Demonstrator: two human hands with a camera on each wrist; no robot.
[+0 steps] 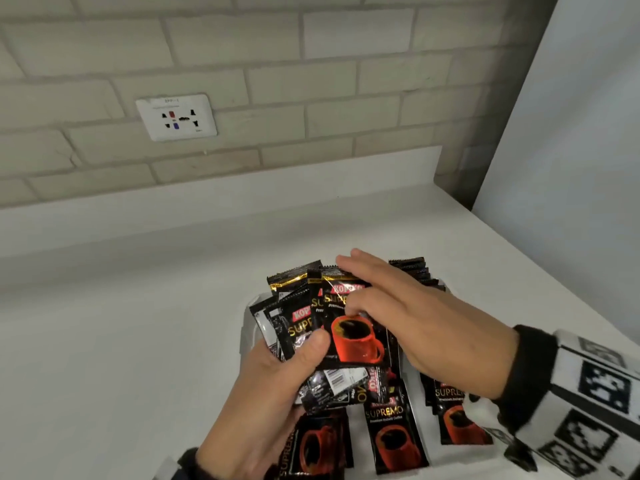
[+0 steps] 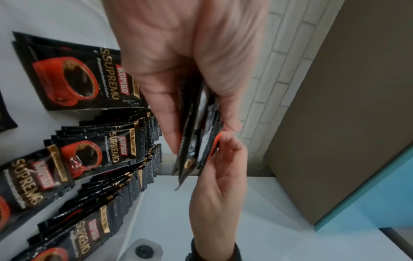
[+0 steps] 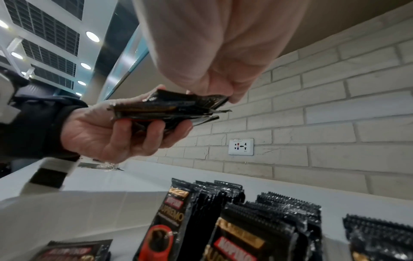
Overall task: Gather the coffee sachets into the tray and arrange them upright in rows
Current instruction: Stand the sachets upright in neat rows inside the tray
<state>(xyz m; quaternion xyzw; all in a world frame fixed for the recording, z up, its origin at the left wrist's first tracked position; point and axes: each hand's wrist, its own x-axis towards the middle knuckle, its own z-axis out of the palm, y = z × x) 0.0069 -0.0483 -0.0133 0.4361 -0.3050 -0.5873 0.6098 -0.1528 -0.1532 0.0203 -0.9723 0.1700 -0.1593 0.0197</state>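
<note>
Head view first: the left hand (image 1: pixel 273 382) has its fingers and thumb curled round a loose fan of coffee sachets (image 1: pixel 332 334), held above the white tray (image 1: pixel 246 327), while the right hand (image 1: pixel 398 317) reaches in from the right, thumb and fingertips pinching the top edge of the front sachet with the red cup (image 1: pixel 356 341) on it. Left wrist view confirms it, the bunch seen edge-on with the right fingertips (image 2: pixel 225 139) closing on the outermost packet. What matters now is direction: the bunch's long axis runs away from the person, the top seals pointing toward the brick wall (image 1: pixel 311 81), and the right hand sits right at those seals, so it is the nearer hand for peeling one off. Below and nearer the person, the rows of sachets (image 1: pixel 394 438) already stand in the tray, leaning on one another; the right wrist view shows their serrated tops (image 3: pixel 288 201) directly beneath the two hands. My read is that the picked sachet must travel down and back toward the person to join a row, kept upright as it goes. A wall socket (image 1: pixel 177 116) sits well off to the left.
</note>
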